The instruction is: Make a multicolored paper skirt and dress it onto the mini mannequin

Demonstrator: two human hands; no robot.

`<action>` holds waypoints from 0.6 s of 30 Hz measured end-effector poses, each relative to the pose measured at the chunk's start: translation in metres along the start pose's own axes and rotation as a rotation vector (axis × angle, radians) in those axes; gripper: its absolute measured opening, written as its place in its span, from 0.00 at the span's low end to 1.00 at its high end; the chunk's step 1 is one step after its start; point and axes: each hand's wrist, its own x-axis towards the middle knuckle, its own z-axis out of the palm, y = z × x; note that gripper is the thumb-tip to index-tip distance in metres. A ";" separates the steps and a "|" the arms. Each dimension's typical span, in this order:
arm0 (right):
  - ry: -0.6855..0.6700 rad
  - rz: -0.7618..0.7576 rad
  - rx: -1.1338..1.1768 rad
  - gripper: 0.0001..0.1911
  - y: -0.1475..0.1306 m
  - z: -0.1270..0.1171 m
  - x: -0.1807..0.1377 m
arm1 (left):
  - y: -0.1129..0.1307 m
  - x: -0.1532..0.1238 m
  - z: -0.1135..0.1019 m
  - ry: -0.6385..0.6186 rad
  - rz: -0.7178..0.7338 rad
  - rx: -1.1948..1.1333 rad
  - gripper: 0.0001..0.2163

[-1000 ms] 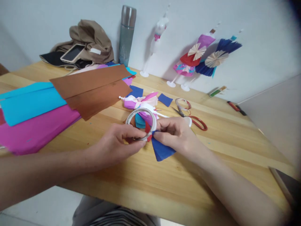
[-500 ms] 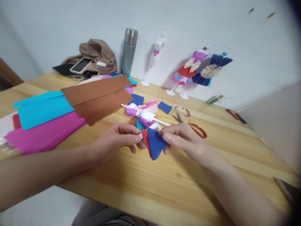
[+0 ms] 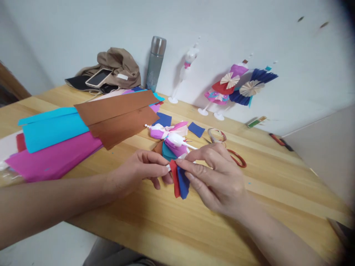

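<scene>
Right hand (image 3: 223,179) on blue piece (image 3: 183,183)

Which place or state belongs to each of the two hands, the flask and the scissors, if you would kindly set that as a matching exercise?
1. left hand
2. right hand
3. flask
4. scissors

A. touching the blue piece
B. on the table, partly hidden behind a hand
C. pinching something white beside the red piece
D. standing near the wall

Pairs: 1-C; 2-A; 3-D; 4-B
</scene>
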 end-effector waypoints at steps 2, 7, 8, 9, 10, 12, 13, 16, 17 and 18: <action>0.002 -0.004 -0.019 0.14 -0.002 0.002 -0.002 | -0.002 0.000 -0.002 -0.011 -0.011 -0.001 0.07; -0.023 0.202 0.281 0.13 -0.001 -0.009 -0.002 | -0.006 -0.001 -0.003 -0.154 -0.036 0.031 0.07; -0.037 0.302 0.357 0.14 0.002 -0.012 -0.002 | -0.006 -0.001 -0.003 -0.186 -0.046 0.045 0.07; -0.067 0.398 0.414 0.14 0.006 -0.016 -0.001 | -0.005 -0.002 -0.003 -0.209 -0.055 0.061 0.07; -0.120 0.470 0.456 0.14 0.011 -0.019 -0.001 | -0.004 -0.002 -0.004 -0.222 -0.059 0.080 0.07; -0.306 0.493 0.544 0.13 0.021 -0.023 -0.002 | 0.000 -0.002 -0.005 -0.249 -0.073 0.151 0.07; -0.415 0.456 0.596 0.14 0.026 -0.024 -0.003 | 0.002 -0.002 -0.006 -0.267 -0.078 0.206 0.07; -0.633 0.349 0.658 0.19 0.032 -0.020 -0.005 | 0.008 -0.001 -0.010 -0.340 -0.027 0.448 0.08; -0.652 0.332 0.651 0.20 0.032 -0.019 -0.006 | 0.009 -0.001 -0.011 -0.372 0.023 0.544 0.08; -0.656 0.324 0.639 0.21 0.032 -0.016 -0.006 | 0.010 -0.001 -0.012 -0.406 0.087 0.640 0.09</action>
